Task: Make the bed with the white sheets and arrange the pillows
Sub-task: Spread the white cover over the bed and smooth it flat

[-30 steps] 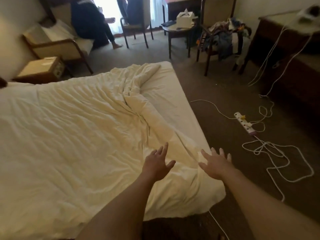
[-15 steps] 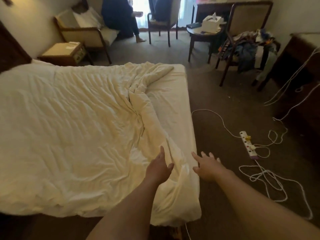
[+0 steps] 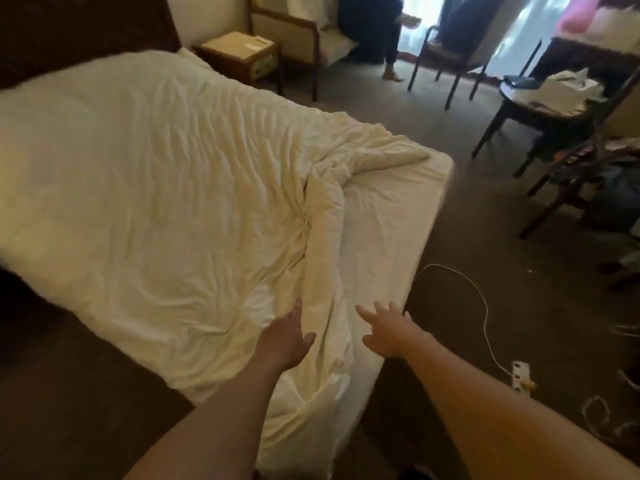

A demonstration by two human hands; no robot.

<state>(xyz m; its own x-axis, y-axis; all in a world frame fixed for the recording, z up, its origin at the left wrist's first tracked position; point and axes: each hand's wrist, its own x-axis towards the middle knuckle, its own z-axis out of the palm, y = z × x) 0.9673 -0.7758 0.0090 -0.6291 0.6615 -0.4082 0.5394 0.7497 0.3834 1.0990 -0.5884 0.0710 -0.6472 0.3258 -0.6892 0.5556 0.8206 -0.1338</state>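
Observation:
A crumpled white duvet (image 3: 166, 188) covers most of the bed, bunched into a ridge near the foot. To the ridge's right the white fitted sheet (image 3: 388, 216) lies bare. My left hand (image 3: 287, 337) reaches over the duvet's near corner with fingers straight, holding nothing. My right hand (image 3: 388, 329) hovers with spread fingers over the bare sheet beside the fold. White pillows (image 3: 311, 15) lie on the armchair at the back.
A dark headboard (image 3: 86, 32) stands at the upper left, a wooden nightstand (image 3: 242, 53) beyond the bed. A person sits at the back by the window. Chairs and a round table (image 3: 540, 109) stand right. A white cable (image 3: 481, 306) and power strip (image 3: 519, 374) lie on the carpet.
The view has swung left and closer to the bed's corner. Both hands have moved forward over the duvet's folded edge, still open.

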